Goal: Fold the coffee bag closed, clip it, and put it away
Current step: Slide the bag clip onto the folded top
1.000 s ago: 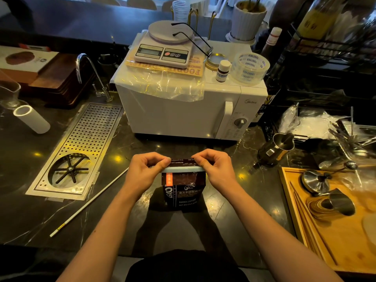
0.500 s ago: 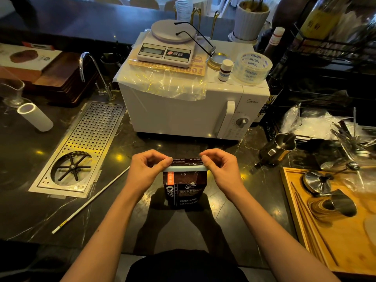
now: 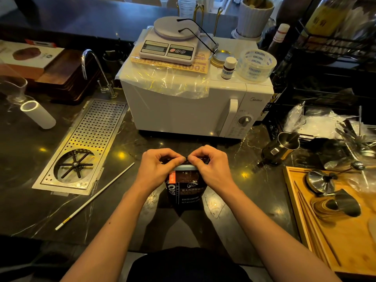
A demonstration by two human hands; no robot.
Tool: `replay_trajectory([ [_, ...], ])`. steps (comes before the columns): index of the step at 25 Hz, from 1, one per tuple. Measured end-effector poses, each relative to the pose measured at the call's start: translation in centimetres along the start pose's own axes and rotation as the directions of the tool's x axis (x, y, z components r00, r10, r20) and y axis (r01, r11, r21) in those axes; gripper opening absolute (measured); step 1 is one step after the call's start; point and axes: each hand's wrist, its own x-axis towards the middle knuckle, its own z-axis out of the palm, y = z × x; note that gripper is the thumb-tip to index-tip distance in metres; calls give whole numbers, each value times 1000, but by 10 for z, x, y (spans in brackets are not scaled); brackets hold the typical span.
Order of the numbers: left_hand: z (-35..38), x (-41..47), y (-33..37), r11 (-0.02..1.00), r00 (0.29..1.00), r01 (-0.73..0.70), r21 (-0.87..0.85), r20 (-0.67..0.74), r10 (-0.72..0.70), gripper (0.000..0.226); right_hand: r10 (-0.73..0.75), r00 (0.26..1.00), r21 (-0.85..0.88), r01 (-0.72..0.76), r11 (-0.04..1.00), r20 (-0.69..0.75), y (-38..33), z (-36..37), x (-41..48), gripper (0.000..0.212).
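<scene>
A dark coffee bag (image 3: 186, 190) with white lettering and an orange label stands upright on the black marble counter (image 3: 234, 210), in front of me. A pale grey-blue strip (image 3: 186, 168) runs across its folded top. My left hand (image 3: 157, 169) and my right hand (image 3: 211, 169) both pinch the bag's top edge. Their fingertips almost meet at the middle of the fold. The hands hide most of the top edge.
A white microwave (image 3: 183, 110) with a scale, tape roll and small bottle on top stands right behind the bag. A perforated metal drain tray (image 3: 97, 127) and a thin white stick (image 3: 95, 196) lie left. A steel pitcher (image 3: 282, 147) and a wooden tray (image 3: 295, 200) of tools are right.
Both hands have slid inward along the bag's top, from its two ends to the middle, where the fingertips now nearly touch. The bag stays in place.
</scene>
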Motion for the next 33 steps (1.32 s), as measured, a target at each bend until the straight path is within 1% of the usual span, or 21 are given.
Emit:
replay_trajectory([
  [2,-1,1,-2,998,998,53,-41,-42,-55,6,83,997,60,-83,995,-3,3,-1,2,5],
  [4,0,1,-2,993,991,85,-77,-93,-92,7,171,983,127,-162,979,-60,6,-1,1,12],
  [5,1,1,-2,993,991,87,-85,-96,-95,6,197,977,157,-183,970,-79,7,-1,1,14],
  [7,0,1,-4,990,992,103,-99,-56,-109,3,233,972,234,-219,947,-34,10,-2,0,12],
  [9,-5,0,-6,985,991,133,-114,-8,-135,6,244,968,270,-250,930,59,13,-6,0,8],
  [10,-8,-1,-8,985,991,132,-112,15,-131,9,232,969,261,-245,934,79,16,-9,1,8],
  [13,-12,-8,-10,986,994,108,-127,31,-105,13,193,980,237,-196,951,37,18,-13,-5,9],
  [15,-10,-17,-12,963,989,145,-229,27,-143,25,209,977,325,-208,922,32,18,-11,-13,11],
  [17,-6,-24,-18,937,984,179,-299,33,-177,44,218,971,403,-237,884,94,22,-10,-23,29],
  [19,-1,-27,-25,934,975,219,-281,28,-221,58,213,963,370,-261,892,168,29,-9,-29,43],
  [20,2,-29,-26,927,965,256,-275,22,-260,60,215,957,342,-272,900,196,33,-7,-31,45],
  [21,6,-30,-27,915,955,288,-283,15,-296,56,222,952,326,-283,902,211,36,-4,-34,46],
  [23,13,-35,-28,901,942,325,-286,8,-337,38,248,949,315,-299,901,194,40,-1,-39,48],
  [24,15,-38,-28,902,939,334,-275,8,-345,33,255,951,314,-300,901,178,41,0,-41,48],
  [29,14,-39,-34,939,959,268,-215,-30,-280,28,250,966,312,-260,914,74,41,6,-43,41],
  [33,21,-39,-31,942,961,252,-220,-54,-270,29,251,965,317,-262,912,77,38,6,-43,40],
])
